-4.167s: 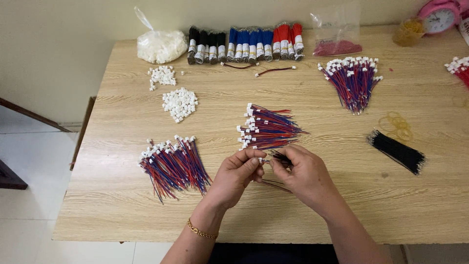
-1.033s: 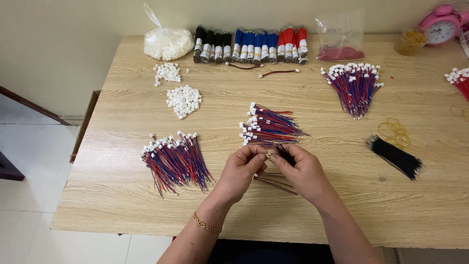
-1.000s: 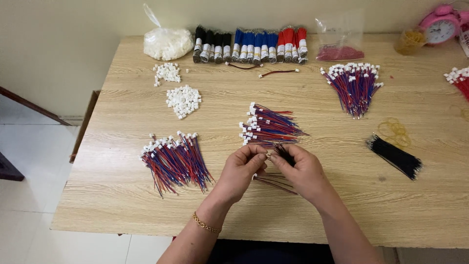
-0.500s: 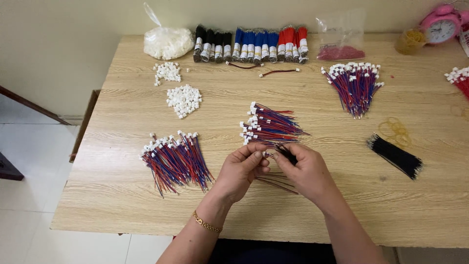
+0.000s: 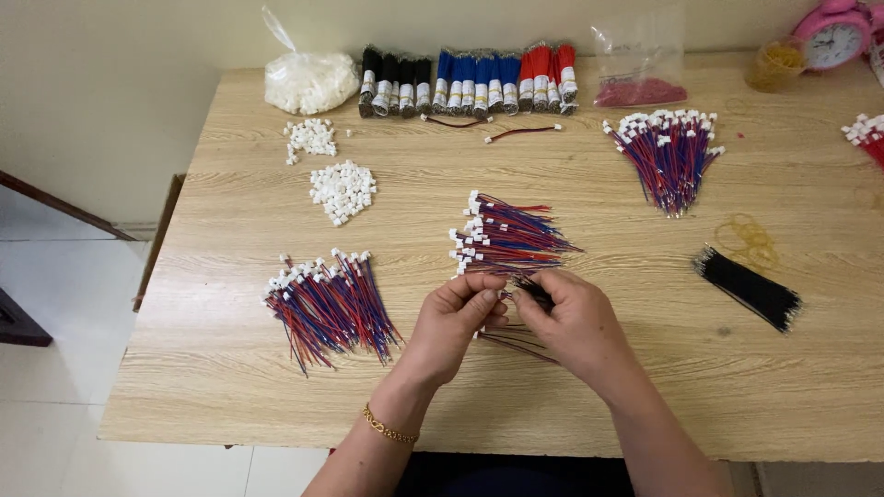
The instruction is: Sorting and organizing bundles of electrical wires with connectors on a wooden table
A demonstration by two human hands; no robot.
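— What have the two hands got?

— The left hand [image 5: 453,317] and the right hand [image 5: 573,317] meet over the middle of the table [image 5: 645,387]. The left grip is pinched shut, thumb against forefinger, on a small white connector [image 5: 498,296] at the end of thin wires [image 5: 516,342]. The right grip is closed too, fingers curled around a dark strand of those wires, its fingertips nearly touching the left ones.

— And where do the wires run?

— Red and blue ones trail from between the two grips, under the right palm, lying on the table just below it.

— What sits closest?

— Just beyond the fingertips, a fanned bundle of red and blue leads [image 5: 506,237] with white plugs pointing left. To the left of the left grip, near it, lies a larger finished pile [image 5: 330,304] of the same leads.

— Further off?

— Beyond and right of the right grip, another fan of leads [image 5: 668,156]. Well right of it, a black wire bundle [image 5: 750,290] with yellow rubber bands [image 5: 750,237] just beside. Far beyond the left grip, two heaps of loose white connectors [image 5: 341,189], a clear bag of white parts [image 5: 308,81], and a row of bound wire packs [image 5: 470,81] in black, blue and red. A pink clock [image 5: 833,32] stands at the far right corner.

— Anything on the wrist?

— A gold bracelet [image 5: 389,428] on the left one.
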